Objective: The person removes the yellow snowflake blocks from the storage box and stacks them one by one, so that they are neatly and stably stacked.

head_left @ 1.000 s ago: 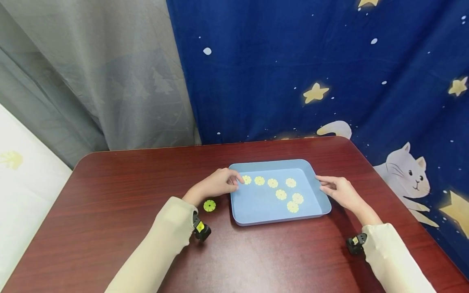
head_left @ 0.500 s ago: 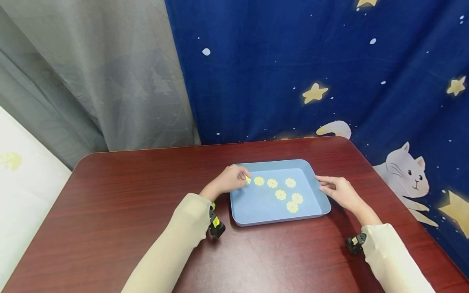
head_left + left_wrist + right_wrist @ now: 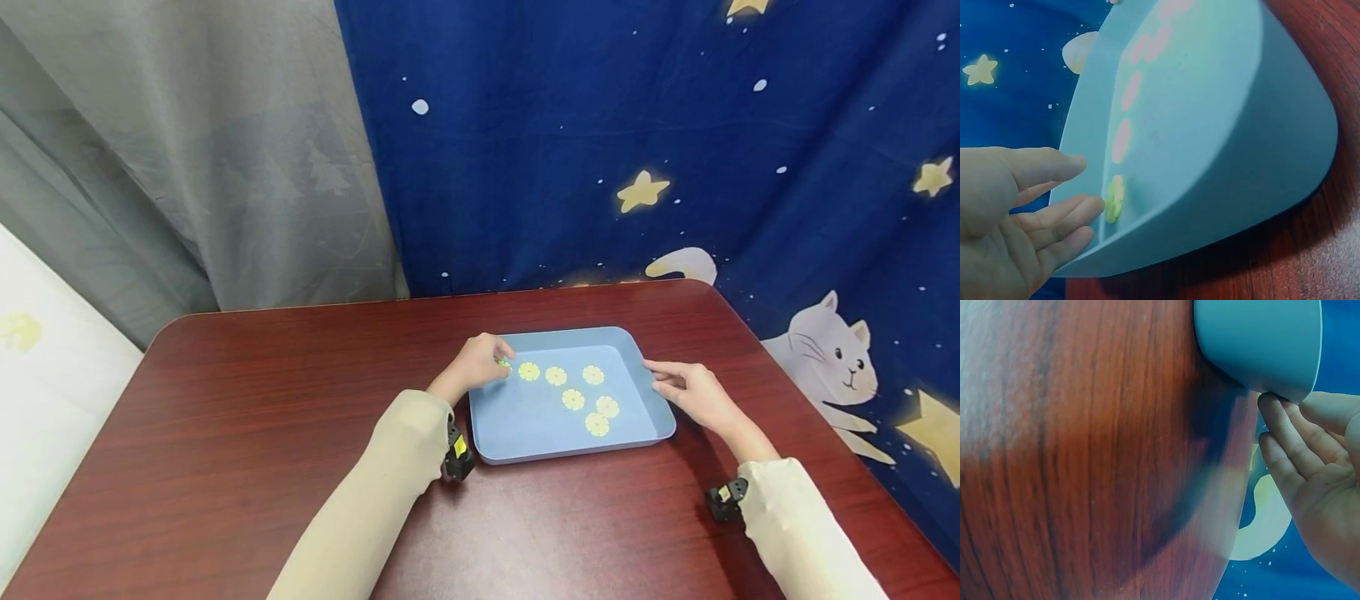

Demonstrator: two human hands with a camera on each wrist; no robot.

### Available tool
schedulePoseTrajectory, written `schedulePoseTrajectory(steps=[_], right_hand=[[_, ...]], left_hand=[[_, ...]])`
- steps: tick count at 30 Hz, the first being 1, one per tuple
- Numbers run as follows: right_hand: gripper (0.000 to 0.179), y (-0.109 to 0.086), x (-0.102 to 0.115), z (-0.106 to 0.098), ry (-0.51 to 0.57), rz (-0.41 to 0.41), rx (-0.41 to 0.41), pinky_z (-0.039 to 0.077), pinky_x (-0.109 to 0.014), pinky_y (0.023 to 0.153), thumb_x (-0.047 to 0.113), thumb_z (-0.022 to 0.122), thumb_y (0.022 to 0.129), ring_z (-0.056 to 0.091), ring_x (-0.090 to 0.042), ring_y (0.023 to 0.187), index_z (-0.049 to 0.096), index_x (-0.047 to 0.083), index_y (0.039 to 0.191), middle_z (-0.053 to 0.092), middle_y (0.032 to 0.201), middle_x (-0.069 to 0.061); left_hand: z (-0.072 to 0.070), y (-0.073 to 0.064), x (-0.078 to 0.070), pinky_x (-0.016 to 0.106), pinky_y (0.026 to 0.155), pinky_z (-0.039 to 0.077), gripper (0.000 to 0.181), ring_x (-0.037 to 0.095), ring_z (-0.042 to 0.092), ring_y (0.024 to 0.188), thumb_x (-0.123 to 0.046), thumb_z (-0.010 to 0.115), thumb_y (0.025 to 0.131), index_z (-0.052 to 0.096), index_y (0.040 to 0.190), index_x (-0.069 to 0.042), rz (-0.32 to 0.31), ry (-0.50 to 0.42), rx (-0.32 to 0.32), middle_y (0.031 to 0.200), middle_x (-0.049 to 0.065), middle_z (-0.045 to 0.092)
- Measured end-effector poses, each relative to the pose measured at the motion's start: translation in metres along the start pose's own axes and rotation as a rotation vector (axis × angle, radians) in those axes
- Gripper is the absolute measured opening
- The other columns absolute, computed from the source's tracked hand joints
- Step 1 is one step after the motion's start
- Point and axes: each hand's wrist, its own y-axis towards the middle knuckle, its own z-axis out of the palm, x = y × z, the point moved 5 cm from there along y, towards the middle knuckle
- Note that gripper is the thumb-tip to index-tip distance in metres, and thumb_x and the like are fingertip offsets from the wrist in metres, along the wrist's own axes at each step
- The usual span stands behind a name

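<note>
Over the left end of the shallow blue tray, my left hand reaches in with thumb and fingers apart. Close to its fingertips, the left wrist view has a small green notched disc on the tray floor, overlapping a pale round shape. Whether the fingertips touch the disc is hard to tell. My right hand holds the tray's right rim between thumb and fingers. Several pale yellow scalloped rounds lie across the tray floor; whether they are loose or printed I cannot tell.
The tray rests on a dark red wooden table. A blue curtain with stars and a cat hangs behind it, beside a grey curtain. Each wrist bears a small black camera.
My left hand has moved right and slightly up over the tray's left end. The green disc seen on the table is now hidden by the left arm. My right hand stays on the rim.
</note>
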Motion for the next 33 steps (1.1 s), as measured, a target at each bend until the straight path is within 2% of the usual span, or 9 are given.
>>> schedulePoseTrajectory(steps=[6,10,22,33], right_hand=[[0.038,0.0,0.0,0.001,-0.001,0.004,0.0,0.051,-0.031,0.069,0.001,0.06,0.085,0.062,-0.031,0.09,0.055,-0.004,0.122,0.063,0.101,-0.023],[0.038,0.0,0.001,0.001,-0.002,0.003,0.001,0.051,-0.032,0.07,0.001,0.06,0.085,0.062,-0.031,0.09,0.055,-0.005,0.122,0.063,0.101,-0.023],[0.038,-0.001,0.001,0.001,0.0,0.004,0.002,0.051,-0.031,0.07,0.001,0.06,0.085,0.062,-0.031,0.09,0.055,-0.005,0.122,0.063,0.101,-0.023],[0.038,0.0,0.001,0.001,0.001,-0.005,0.008,0.051,-0.037,0.073,0.001,0.06,0.086,0.062,-0.033,0.092,0.054,-0.005,0.123,0.061,0.106,-0.024]], left_hand=[[0.005,0.003,0.0,0.032,0.078,0.048,0.027,0.023,0.056,0.099,0.002,0.068,0.075,0.066,0.102,-0.001,-0.021,0.127,0.001,0.104,0.012,0.063],[0.007,0.002,-0.002,0.032,0.081,0.046,0.029,0.021,0.055,0.102,0.001,0.069,0.075,0.066,0.104,-0.003,-0.007,0.224,0.011,0.11,0.009,0.062],[0.01,0.005,-0.001,0.032,0.089,0.043,0.033,0.02,0.049,0.115,0.004,0.065,0.077,0.067,0.108,-0.005,-0.025,0.321,0.032,0.117,0.006,0.059],[0.012,0.005,0.0,0.034,0.09,0.043,0.036,0.018,0.047,0.116,0.003,0.062,0.081,0.065,0.114,-0.008,-0.069,0.392,0.067,0.123,0.005,0.056]])
